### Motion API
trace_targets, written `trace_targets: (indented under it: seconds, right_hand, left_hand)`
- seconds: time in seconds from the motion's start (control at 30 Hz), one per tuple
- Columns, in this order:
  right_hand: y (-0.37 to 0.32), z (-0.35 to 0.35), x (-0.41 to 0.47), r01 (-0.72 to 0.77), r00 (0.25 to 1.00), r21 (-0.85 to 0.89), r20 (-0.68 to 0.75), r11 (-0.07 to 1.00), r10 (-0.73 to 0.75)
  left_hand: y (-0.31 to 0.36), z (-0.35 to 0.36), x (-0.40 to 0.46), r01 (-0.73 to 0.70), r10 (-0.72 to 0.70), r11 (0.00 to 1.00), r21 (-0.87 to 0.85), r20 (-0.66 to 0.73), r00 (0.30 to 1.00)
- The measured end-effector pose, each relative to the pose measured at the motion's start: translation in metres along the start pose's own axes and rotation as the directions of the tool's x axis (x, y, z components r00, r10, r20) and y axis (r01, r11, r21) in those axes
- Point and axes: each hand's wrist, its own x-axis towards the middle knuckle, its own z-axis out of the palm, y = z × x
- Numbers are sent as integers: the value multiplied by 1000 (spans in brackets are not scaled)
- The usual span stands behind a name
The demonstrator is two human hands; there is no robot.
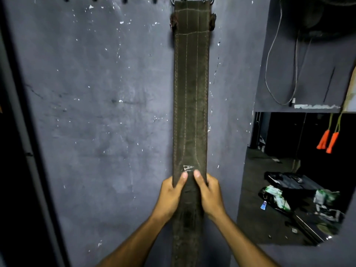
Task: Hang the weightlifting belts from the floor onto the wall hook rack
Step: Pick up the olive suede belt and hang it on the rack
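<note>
both hands [190,193] around hanging belt [190,97]

Bare wall [100,112] left of the hanging belt [190,93]; cables [279,74] crowd its right.

The weightlifting belt [190,97] is showing a dark olive-brown suede surface, with pale tan stitch lines running lengthwise along it and one stitched row crossing near the top. A small whitish logo mark [187,168] is appearing low on the belt. The buckle [192,0] is showing silver metal at its top. The wall [100,105] is presenting a dull blue-grey coat, flecked with white chips and smudged with darker scuffs. The skipping-rope handles [327,142] are showing bright orange, with a yellow-green cord above them. The cable [269,74] on the side wall is showing light grey.
</note>
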Motion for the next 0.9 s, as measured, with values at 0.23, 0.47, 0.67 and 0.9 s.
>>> trace_targets:
  seconds: [0.23, 0.47, 0.67, 0.9]
  right_hand:
    - [15, 20, -74, -80, 981, -137, -184, 987, 54]
    - [20, 15, -150, -207, 977, -155, 17, 966, 213]
    - [41, 12, -208, -316, 932, -399, 39, 861, 360]
    - [53, 13, -229, -339, 913, -409, 73, 847, 401]
  left_hand:
    - [-36, -18, -49, 120, -120, 993, -8, -25, 992]
    - [-69, -75, -123, 264, -270, 963, 58, 176, 947]
    - [-86, -103, -169, 303, -331, 934, 189, 138, 933]
    - [-91, -111, -179, 369, -400, 909, 194, 161, 902]
